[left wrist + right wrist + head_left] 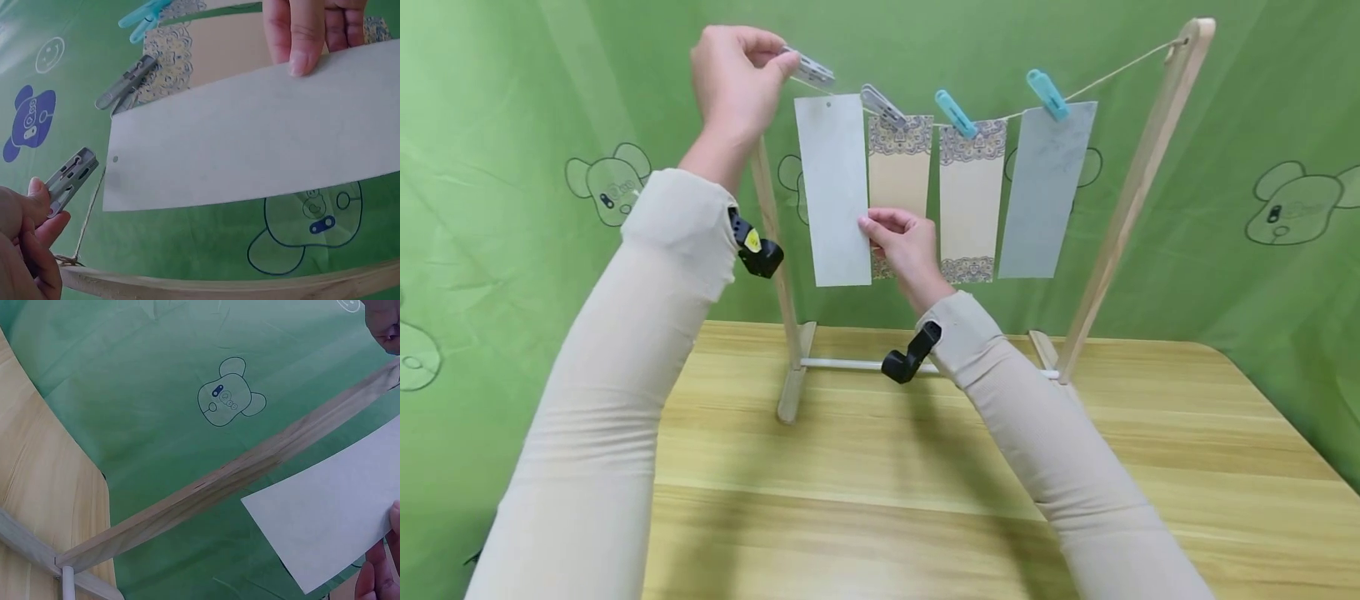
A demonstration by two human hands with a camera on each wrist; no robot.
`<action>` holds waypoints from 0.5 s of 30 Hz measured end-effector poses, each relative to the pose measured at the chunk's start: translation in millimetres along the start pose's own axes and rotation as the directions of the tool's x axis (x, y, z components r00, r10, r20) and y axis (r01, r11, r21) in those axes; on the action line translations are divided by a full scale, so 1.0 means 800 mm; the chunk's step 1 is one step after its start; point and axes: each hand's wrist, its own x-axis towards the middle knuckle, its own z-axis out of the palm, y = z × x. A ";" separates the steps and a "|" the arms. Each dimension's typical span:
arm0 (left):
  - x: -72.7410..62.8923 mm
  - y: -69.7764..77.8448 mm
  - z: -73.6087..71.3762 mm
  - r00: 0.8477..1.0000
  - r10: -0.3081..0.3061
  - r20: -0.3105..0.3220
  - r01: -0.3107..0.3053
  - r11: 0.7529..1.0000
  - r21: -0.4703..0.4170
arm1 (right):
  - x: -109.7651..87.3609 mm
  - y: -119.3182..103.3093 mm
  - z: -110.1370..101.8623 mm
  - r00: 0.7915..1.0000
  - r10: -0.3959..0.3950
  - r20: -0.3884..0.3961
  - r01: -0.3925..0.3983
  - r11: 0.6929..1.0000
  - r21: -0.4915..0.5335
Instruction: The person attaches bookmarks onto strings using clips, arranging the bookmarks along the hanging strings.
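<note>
My left hand (733, 87) pinches a grey clothespin (811, 69) at the upper left, by the string. In the left wrist view that clothespin (73, 178) stands apart from the top edge of a white paper strip (835, 196), which has a small hole near that edge. The strip's right side is pinched between thumb and fingers of my right hand (913, 250). Just right of it, a second grey clothespin (883, 106) sits on a tan strip with a patterned border (901, 171), partly hidden by the right hand.
Teal clothespins (956, 114) hold a cream patterned strip (966, 200) and a grey-blue strip (1047, 196) on the string (1123, 81). The string joins two wooden posts (1138, 196), with a white rod (842, 363) low between them. The stand rests on a wooden table (850, 517) before a green cloth.
</note>
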 end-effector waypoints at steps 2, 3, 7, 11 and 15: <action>0.001 0.000 0.001 1.000 -0.008 -0.006 0.008 1.000 0.013 | 0.001 0.000 0.001 1.000 0.002 -0.001 -0.002 1.000 0.007; 0.001 0.000 0.001 1.000 -0.013 -0.007 0.013 1.000 0.018 | 0.001 0.000 0.001 1.000 0.003 -0.002 -0.003 1.000 0.010; 0.003 -0.001 0.003 1.000 -0.016 -0.014 0.017 0.998 0.056 | 0.001 -0.001 0.001 1.000 0.006 -0.002 -0.006 1.000 0.012; 0.005 0.001 0.004 1.000 -0.007 -0.018 0.009 0.995 0.097 | 0.001 -0.002 0.001 1.000 0.014 -0.004 -0.014 1.000 0.014; 0.008 0.004 0.005 1.000 0.004 -0.022 -0.001 0.989 0.151 | 0.002 -0.003 0.003 1.000 0.020 -0.011 -0.019 0.999 0.045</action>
